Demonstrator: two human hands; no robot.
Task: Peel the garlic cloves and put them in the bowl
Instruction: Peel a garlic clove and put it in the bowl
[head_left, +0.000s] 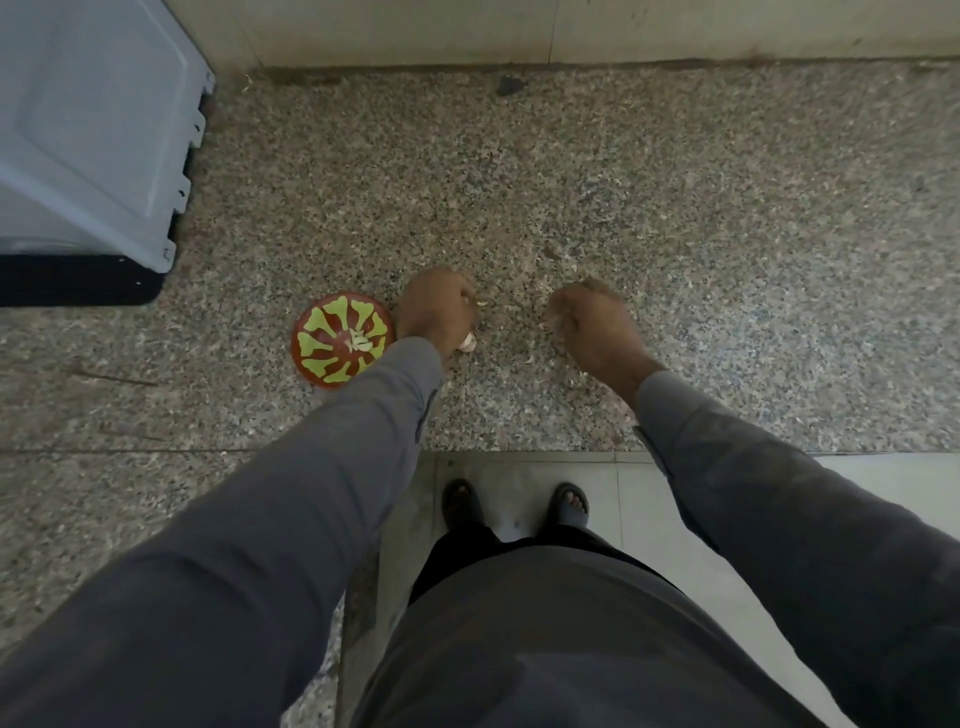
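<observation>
Left hand (435, 310) curled around a garlic bulb (468, 342), pale end poking out below the palm, just right of the bowl (318, 364). Red bowl with green pattern sits on the granite counter (675, 208), a few peeled cloves (359, 340) inside. Right hand (592, 325) fingers curled under; can't tell what's in it, maybe skin scraps

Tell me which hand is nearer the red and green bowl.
Left. The left hand is right beside the bowl's right rim, nearly touching. The right hand is farther right, well clear of it.
</observation>
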